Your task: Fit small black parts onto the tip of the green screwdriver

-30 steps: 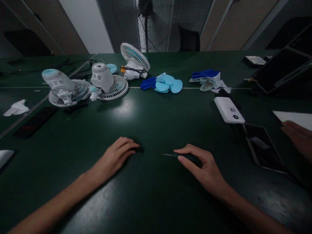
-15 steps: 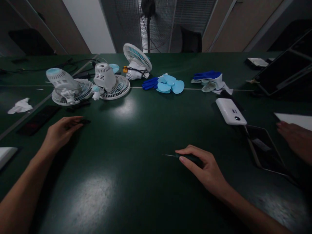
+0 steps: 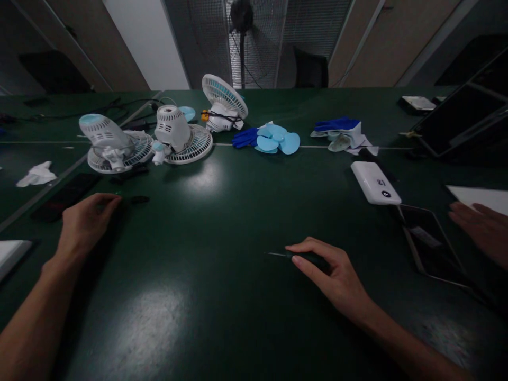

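Note:
My right hand is closed around the dark handle of a screwdriver, whose thin metal shaft points left just over the green table. At the left, my left hand rests low by the table with thumb and forefinger pinched together. A tiny greenish spot shows at those fingertips, too small to name. Just right of the fingertips, apart from them, lies a small dark piece. Behind it stand white fan units with round grilles, one more of them alongside.
Farther back are another fan, a light blue fan blade and blue-white gloves. On the right lie a white power bank-like device and a phone-like slab. Another person's hand reaches in at the right edge.
My left hand has drawn back to the left, away from the small dark piece, which now lies on the table. My right hand and the screwdriver have stayed in place.

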A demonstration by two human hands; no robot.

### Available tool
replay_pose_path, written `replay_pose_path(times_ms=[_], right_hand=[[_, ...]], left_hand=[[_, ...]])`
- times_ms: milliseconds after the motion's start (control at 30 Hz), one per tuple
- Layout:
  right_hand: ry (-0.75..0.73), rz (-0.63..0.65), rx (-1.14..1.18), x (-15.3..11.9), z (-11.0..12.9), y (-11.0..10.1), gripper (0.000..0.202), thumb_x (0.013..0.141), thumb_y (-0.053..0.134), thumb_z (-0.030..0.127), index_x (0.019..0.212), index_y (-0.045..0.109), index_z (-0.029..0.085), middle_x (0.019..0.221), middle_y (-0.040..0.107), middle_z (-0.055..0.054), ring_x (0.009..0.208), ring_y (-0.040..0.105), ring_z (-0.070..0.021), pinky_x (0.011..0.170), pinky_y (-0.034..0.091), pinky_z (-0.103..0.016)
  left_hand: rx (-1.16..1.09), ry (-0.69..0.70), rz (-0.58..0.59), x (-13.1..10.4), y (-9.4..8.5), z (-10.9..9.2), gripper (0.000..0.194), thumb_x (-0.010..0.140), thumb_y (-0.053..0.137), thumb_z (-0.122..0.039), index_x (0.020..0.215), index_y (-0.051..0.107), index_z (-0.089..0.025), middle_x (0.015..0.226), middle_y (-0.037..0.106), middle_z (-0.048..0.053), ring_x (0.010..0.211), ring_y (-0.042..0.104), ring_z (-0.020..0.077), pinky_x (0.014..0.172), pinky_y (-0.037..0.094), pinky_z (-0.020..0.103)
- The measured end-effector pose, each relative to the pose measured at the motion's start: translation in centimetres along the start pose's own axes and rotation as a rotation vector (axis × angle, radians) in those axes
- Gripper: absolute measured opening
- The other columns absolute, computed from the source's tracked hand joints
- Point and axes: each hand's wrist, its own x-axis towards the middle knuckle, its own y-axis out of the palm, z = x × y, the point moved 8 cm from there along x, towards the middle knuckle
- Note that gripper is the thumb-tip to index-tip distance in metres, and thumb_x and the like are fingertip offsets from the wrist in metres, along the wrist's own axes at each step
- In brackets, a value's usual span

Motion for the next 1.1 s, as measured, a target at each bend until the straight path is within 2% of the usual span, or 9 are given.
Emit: replay_pose_path(times_ms=[133,233,367,600,867,933,1033,1100], right_hand=[[0.012,0.01,-0.001,0.0,-0.2,0.0,0.021,0.102,0.064,0.034,0.119,0.075,0.029,0.106,0.073,-0.004,0.097,0.069,-0.0226,0.079,0.054,-0.035],[0.004,0.009,-0.008,-0.1,-0.3,0.1,0.023,0.102,0.064,0.036,0.121,0.074,0.029,0.106,0.073,-0.005,0.097,0.069,-0.0229,0.079,0.054,-0.035],[-0.009,-0.002,-0.016,-0.1,-0.3,0.0,0.023,0.101,0.064,0.036,0.12,0.075,0.029,0.105,0.074,-0.005,0.094,0.07,-0.023,0.077,0.055,-0.035],[0.006,0.012,-0.002,-0.2,-0.3,0.0,0.021,0.102,0.064,0.035,0.12,0.074,0.03,0.106,0.073,-0.004,0.096,0.069,-0.0225,0.08,0.053,-0.035],[-0.02,-0.003,-0.014,-0.1,-0.2,0.0,0.02,0.101,0.065,0.033,0.117,0.075,0.029,0.103,0.074,-0.004,0.093,0.07,-0.0222,0.078,0.054,-0.034],[-0.029,-0.009,-0.018,0.0,0.0,-0.1,0.019,0.1,0.065,0.033,0.116,0.076,0.028,0.102,0.074,-0.004,0.092,0.07,-0.022,0.078,0.054,-0.034],[-0.025,0.0,-0.015,0.0,0.0,0.0,0.02,0.1,0.065,0.033,0.117,0.075,0.029,0.102,0.074,-0.004,0.091,0.07,-0.0217,0.077,0.055,-0.033],[-0.016,0.004,-0.017,0.0,-0.1,0.0,0.02,0.101,0.065,0.033,0.117,0.075,0.029,0.102,0.074,-0.004,0.091,0.07,-0.0216,0.076,0.055,-0.033]], left_hand=[[-0.102,-0.006,-0.122,-0.8,-0.8,-1.6,0.043,0.092,0.061,-0.046,0.123,0.067,-0.017,0.11,0.074,0.003,0.1,0.07,0.0207,0.092,0.055,0.032],[-0.171,0.014,-0.123,-1.2,-0.7,-2.8,0.046,0.09,0.065,-0.046,0.126,0.067,-0.018,0.117,0.074,0.003,0.103,0.071,0.0215,0.095,0.056,0.035],[-0.204,0.047,-0.093,-1.4,-0.4,-3.6,0.046,0.089,0.067,-0.042,0.128,0.069,-0.018,0.115,0.075,0.003,0.102,0.072,0.0216,0.099,0.056,0.035],[-0.205,0.027,-0.119,-1.3,-0.8,-3.5,0.045,0.087,0.067,-0.043,0.124,0.072,-0.017,0.109,0.077,0.006,0.096,0.073,0.0229,0.096,0.057,0.037],[-0.196,-0.029,-0.108,-1.2,-0.6,-2.8,0.049,0.084,0.071,-0.051,0.12,0.073,-0.017,0.095,0.077,0.002,0.085,0.072,0.0202,0.088,0.058,0.035],[-0.174,-0.004,-0.115,-1.1,-0.7,-3.1,0.05,0.084,0.07,-0.054,0.12,0.074,-0.019,0.101,0.076,0.002,0.089,0.071,0.0204,0.09,0.056,0.034],[-0.159,0.121,-0.113,-1.1,-0.6,-4.1,0.049,0.086,0.067,-0.056,0.117,0.074,-0.019,0.122,0.072,0.004,0.103,0.067,0.0219,0.096,0.053,0.033],[-0.173,0.192,-0.098,-1.1,-0.2,-4.4,0.049,0.087,0.065,-0.057,0.115,0.074,-0.019,0.127,0.07,0.004,0.109,0.065,0.0222,0.099,0.051,0.032]])
